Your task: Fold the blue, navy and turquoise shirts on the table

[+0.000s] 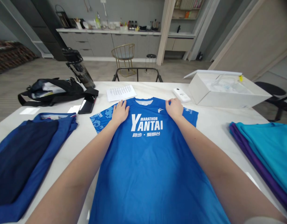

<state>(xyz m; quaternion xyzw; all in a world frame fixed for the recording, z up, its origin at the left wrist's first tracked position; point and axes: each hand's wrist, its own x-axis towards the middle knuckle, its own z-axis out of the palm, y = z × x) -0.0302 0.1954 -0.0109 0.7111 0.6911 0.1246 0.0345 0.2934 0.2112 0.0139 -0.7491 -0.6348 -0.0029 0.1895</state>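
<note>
A blue short-sleeved T-shirt (145, 161) with white "Marathon Yantai" lettering lies spread front side up, its collar pointing away from me. My left hand (120, 112) rests on the shoulder at the left, beside the patterned sleeve, with its fingers stretched out. On the opposite shoulder lies my right hand (174, 108), palm down near the sleeve seam, its fingers partly foreshortened. Neither hand lifts the fabric. The shirt's lower hem runs out of view at the bottom.
Folded dark blue clothes (24, 155) lie at the left, teal and purple ones (269, 146) at the right. Behind are a black bag (57, 91), a phone (87, 105), a bottle (81, 70), a printed sheet (121, 93), a white power bank (181, 95) and an open white box (227, 96).
</note>
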